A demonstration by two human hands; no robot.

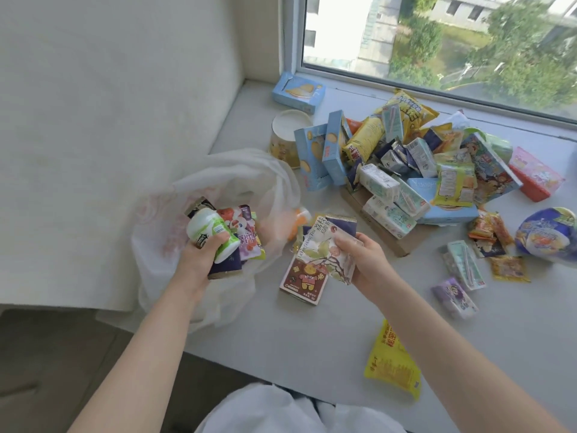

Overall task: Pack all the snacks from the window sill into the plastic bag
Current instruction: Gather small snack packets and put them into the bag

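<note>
At the left edge of a pale window sill (312, 339), a thin white plastic bag (218, 182) is seen slumped open, its mouth turned upward so that items can be dropped in. Over that mouth, the left hand (203, 257) is closed around a handful of snacks: a white bottle with a green label (209, 229), a pink packet (246, 232) and a dark purple sachet (224, 267) are gripped together, apparently held just above the opening for release. An orange-capped item (299, 220) is glimpsed through the bag's film, though it cannot be identified. Just to the right, the right hand (362, 257) is pinched on a pale tea packet printed with a branch (327, 254), held over a flat box showing a cartoon bear (304, 282), which rests on the sill; the packet seems to be held ready as the next load. Near the front edge, a yellow packet (393, 364) lies alone. Farther right and toward the glass, most of the snacks remain in a loose heap (421, 164): blue biscuit boxes, small drink cartons, yellow bags, a paper cup (287, 132) and a pink box (535, 178). Smaller packets are scattered at the right, beside a round blue bowl (549, 234). By this showing, packing is judged to be at an early stage.
</note>
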